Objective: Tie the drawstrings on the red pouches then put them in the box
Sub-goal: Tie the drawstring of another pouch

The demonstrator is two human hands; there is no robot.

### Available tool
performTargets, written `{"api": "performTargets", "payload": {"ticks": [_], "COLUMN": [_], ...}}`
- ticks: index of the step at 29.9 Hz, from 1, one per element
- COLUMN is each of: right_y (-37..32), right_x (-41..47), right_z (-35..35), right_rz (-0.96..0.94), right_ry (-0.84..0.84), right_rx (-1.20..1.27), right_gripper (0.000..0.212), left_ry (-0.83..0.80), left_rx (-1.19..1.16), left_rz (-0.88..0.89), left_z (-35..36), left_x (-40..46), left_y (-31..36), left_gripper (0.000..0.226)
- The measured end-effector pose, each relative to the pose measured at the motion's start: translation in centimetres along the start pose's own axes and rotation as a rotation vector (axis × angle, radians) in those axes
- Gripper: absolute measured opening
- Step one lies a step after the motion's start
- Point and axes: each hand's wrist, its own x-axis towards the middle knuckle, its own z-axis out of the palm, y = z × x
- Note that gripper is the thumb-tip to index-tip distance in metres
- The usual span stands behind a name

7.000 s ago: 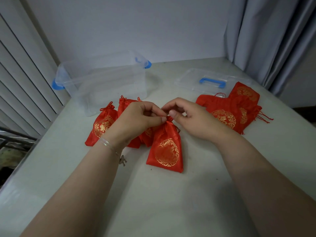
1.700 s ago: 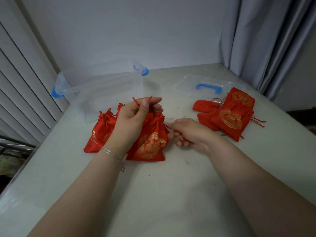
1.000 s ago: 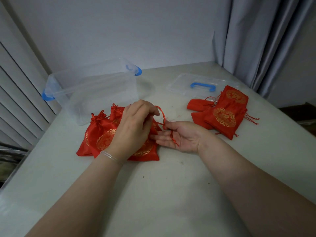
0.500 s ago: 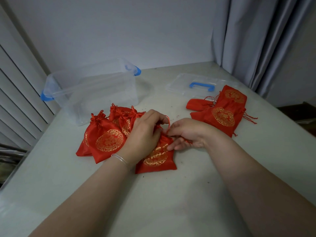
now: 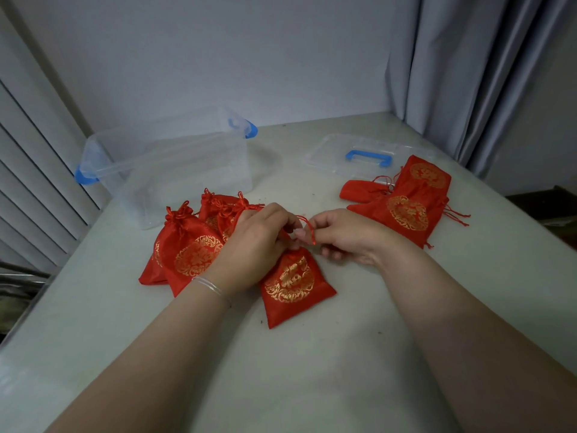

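1. Far left of the grip, a clear plastic box (image 5: 175, 164) with blue latches stands open on the pale table (image 5: 312, 370), well apart from both hands.
2. Just left of the grip lies a cluster of tied red pouches (image 5: 190, 245), their necks gathered into knots; the exact count is hard to tell, as they overlap and the left hand covers part of them.
3. The left hand (image 5: 253, 248), a thin bracelet (image 5: 212, 287) on its wrist, has its fingers curled at the neck of the pouch being tied (image 5: 292, 285), pinching the red drawstring (image 5: 307, 228) there.
4. That pouch lies flat on the table directly under and toward the person from the grip, its gold emblem facing up, its bottom edge pointing toward the person.
5. The drawstring arches between the 2 hands as a small loop, with a short end hanging down beside the right fingertips.
6. The right hand (image 5: 346, 235) pinches the other side of the drawstring between thumb and forefinger, the remaining fingers curled beneath.
7. Right of the grip and farther away, a pile of untied red pouches (image 5: 406, 201) lies with loose strings trailing out.
8. Beyond that pile rests the clear lid (image 5: 331, 154) with a blue handle, flat on the table.
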Motion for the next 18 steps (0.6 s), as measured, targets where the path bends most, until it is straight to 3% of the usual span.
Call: {"api": "performTargets", "payload": {"ticks": [3,8,13,18], "right_y": [-0.4,-0.8,-1.0,-0.9], "right_x": [-0.2,-0.3,-0.2,-0.2], "right_z": [-0.1,0.8,0.9,1.5], "right_rz": [-0.108,-0.285,-0.338,-0.420], "right_ry": [0.003,0.031,0.146,0.221], "right_rx": [0.046,0.070,0.056,-0.046], "right_gripper": [0.019,0.020,0.025,0.024], "left_ry": [0.001,0.055,-0.059,-0.103], "left_rx": [0.072,-0.073,-0.198,-0.157], "left_rz": [0.028,-0.071,-0.201,-0.255], "left_z": [-0.1,-0.3,-1.2,-1.8], "left_x": [0.1,0.2,0.3,0.1], "left_y": [0.1,0.7,0.6,0.9], "left_gripper": [0.021,0.016,0.009,0.008]}}
